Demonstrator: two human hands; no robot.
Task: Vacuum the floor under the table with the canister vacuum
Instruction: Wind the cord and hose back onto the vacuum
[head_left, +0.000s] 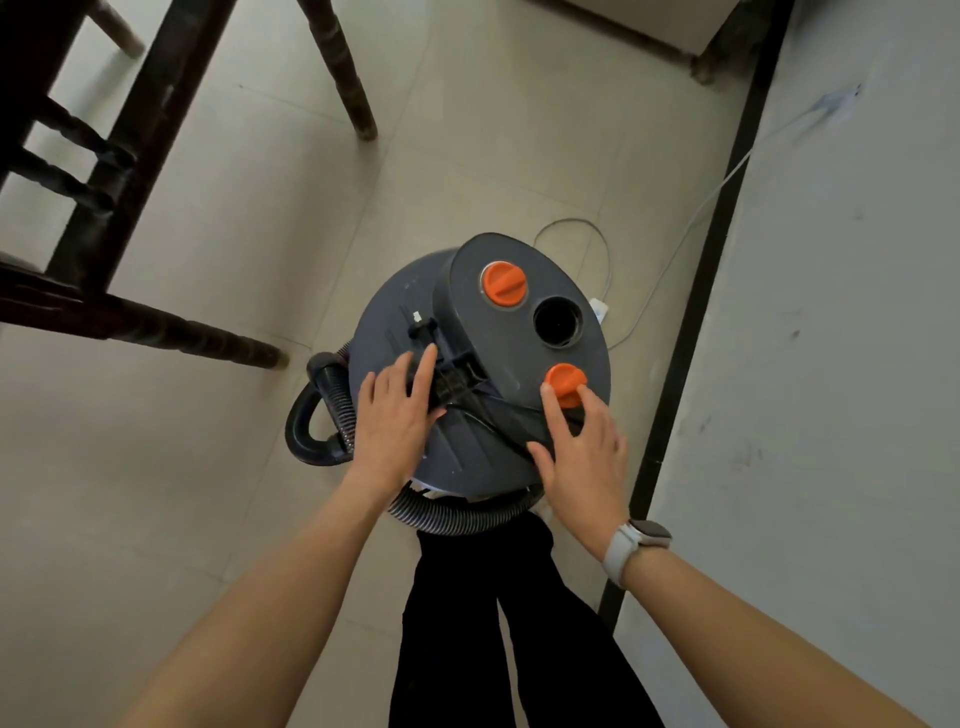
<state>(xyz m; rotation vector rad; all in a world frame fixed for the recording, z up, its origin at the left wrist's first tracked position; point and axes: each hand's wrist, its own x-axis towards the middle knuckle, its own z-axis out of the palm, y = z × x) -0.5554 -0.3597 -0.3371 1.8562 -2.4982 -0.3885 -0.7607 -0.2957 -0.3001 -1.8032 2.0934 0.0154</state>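
Your two hands are on top of the canister vacuum (478, 358), which sits on the floor (218, 415) right in front of your legs, close to the wall (831, 364) on the right. Left hand (397, 410) lies spread w/ fingers straight over the black handle part on the lid. Right hand (584, 452) is spread too; its pointer finger touches the near orange knob (566, 383). Neither hand grips anything.

The far orange knob (503, 283) and the open round hole (560, 321) sit past your fingers. The hose (457, 512) curls round the near side and up the left to the black hose handle (306, 415). Left hand is nearer to it.

The desk legs (343, 67) and the chair (104, 171) stand far & left. I think the vac must go that way. Open floor lies between; wall blocks the right. White cord (602, 260) trails behind, so mind it.
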